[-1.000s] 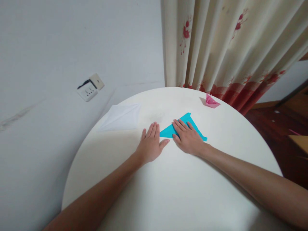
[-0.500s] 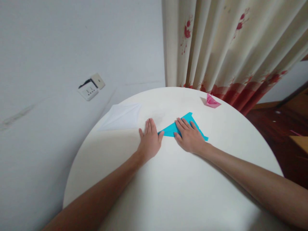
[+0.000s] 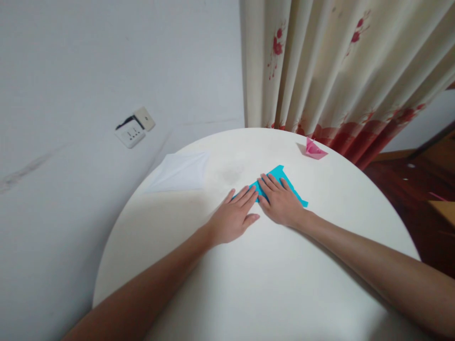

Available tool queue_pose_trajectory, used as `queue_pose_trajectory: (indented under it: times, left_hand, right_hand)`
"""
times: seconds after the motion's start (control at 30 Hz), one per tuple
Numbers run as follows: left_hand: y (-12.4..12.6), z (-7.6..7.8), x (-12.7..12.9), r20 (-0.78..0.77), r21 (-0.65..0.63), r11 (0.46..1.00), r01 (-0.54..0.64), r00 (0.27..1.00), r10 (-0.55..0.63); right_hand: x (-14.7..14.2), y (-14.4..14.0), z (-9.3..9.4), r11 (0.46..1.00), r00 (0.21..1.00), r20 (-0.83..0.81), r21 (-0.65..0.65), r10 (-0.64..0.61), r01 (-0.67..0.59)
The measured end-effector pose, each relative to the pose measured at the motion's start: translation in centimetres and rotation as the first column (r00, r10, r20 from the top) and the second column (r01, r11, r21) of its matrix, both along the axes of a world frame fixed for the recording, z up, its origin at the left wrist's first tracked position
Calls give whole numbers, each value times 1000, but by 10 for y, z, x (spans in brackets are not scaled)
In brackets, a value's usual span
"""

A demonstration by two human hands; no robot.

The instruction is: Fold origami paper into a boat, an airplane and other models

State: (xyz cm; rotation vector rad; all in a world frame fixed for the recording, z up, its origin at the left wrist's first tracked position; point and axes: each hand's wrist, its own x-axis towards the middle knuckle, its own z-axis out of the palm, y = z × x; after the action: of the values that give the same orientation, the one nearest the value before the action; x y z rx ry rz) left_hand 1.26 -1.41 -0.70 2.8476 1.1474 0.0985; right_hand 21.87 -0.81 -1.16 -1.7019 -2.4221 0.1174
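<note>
A folded sheet of blue paper (image 3: pixel 280 176) lies flat on the white round table (image 3: pixel 249 284), its narrow end toward the left. My left hand (image 3: pixel 232 218) rests its outstretched fingers on the narrow end and covers most of it. My right hand (image 3: pixel 279 201) lies flat over the middle of the paper, fingers extended. The left fingertips come close to the right thumb. Behind my right hand the wide end shows, with small corners sticking out at the top and at the lower right.
A pink folded paper boat (image 3: pixel 314 149) stands near the table's far right edge. White sheets (image 3: pixel 181 173) lie at the far left. Beyond are a wall with a socket (image 3: pixel 131 132) and a flowered curtain (image 3: pixel 320 71).
My left hand has shifted right and turned, its fingers now lying over the narrow end of the blue paper. My right hand and the paper have stayed in place.
</note>
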Motion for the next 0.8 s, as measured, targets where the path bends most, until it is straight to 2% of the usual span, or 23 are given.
queue_pose_trajectory:
  times: [0.43, 0.67, 0.8]
  left_hand:
    - [-6, 2, 3, -66, 61, 978, -201, 976, 205]
    - [-2, -1, 1, -93, 85, 946, -313, 943, 320]
    - [2, -6, -1, -59, 94, 916, -390, 916, 396]
  right_hand:
    - [2, -1, 2, 1000, 1000, -4, 8, 11, -11]
    - [3, -1, 2, 1000, 1000, 10, 6, 8, -8]
    - [3, 0, 1, 1000, 1000, 16, 0, 5, -5]
